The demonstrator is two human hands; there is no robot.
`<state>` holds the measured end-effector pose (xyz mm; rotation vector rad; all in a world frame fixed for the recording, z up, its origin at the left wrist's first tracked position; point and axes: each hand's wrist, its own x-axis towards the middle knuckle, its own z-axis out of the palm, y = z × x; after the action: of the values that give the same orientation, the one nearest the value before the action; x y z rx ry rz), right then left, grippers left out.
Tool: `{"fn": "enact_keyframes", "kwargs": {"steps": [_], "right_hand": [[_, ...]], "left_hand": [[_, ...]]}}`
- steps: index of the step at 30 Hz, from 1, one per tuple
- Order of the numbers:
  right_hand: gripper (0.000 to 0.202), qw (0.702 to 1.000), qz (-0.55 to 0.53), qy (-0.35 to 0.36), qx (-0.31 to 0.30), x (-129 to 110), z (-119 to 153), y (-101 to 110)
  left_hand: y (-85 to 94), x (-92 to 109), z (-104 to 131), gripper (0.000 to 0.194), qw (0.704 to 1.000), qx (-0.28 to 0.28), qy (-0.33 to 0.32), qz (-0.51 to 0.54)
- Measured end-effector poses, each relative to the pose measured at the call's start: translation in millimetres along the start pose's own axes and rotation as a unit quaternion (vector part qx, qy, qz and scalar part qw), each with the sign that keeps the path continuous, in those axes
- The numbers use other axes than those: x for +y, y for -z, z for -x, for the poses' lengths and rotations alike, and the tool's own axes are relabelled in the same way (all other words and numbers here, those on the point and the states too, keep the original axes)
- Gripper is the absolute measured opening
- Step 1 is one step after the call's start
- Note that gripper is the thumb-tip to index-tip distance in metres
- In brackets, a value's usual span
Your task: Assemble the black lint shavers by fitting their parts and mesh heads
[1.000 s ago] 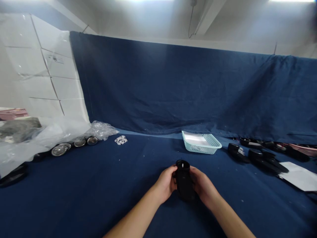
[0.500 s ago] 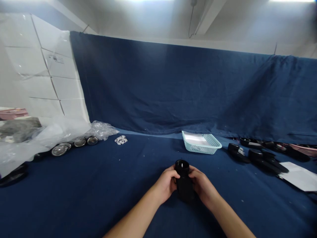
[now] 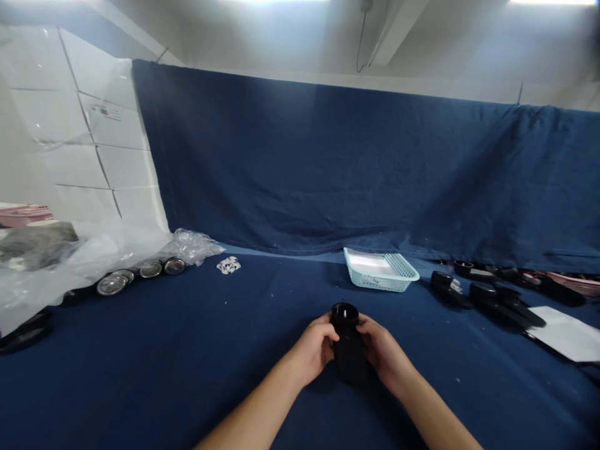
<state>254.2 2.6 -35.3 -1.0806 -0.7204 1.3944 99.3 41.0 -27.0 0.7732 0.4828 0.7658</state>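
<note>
Both our thumbs have slid slightly lower on the black part [image 3: 349, 356] since a second ago, while the things around it lie as they did. We have it gripped between our left hand [image 3: 314, 350] and right hand [image 3: 384, 353], above the near half of the table [image 3: 187, 356], just right of its middle; whether it touches the cloth, we cannot tell. Its round hollow end points toward the far edge, with a small white pin inside. Dark blue cloth covers our table, flecked with pale specks. By the far edge we see a mint basket [image 3: 380, 283] holding white sheets, and farther left a small black-and-white bundle [image 3: 229, 265]. Along the left edge lie shiny round pieces [image 3: 112, 284], partly under clear plastic [image 3: 194, 247]. Toward the far right corner are black pieces [image 3: 499, 306] and a white board [image 3: 569, 334]. Behind the far edge hangs a blue curtain [image 3: 300, 162], with wrapped white boxes [image 3: 105, 119] stacked at its left and a pale, lit ceiling [image 3: 290, 37] above.
</note>
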Motion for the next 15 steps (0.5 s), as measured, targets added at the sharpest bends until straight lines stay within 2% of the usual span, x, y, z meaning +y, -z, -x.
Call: {"fn": "enact_keyframes", "kwargs": {"steps": [15], "right_hand": [[0.035,0.999,0.005,-0.007,0.031,-4.1,5.4,-4.7]], "left_hand": [[4.2,-2.5,-3.8,0.025,0.999,0.024,0.01,0.048]]}}
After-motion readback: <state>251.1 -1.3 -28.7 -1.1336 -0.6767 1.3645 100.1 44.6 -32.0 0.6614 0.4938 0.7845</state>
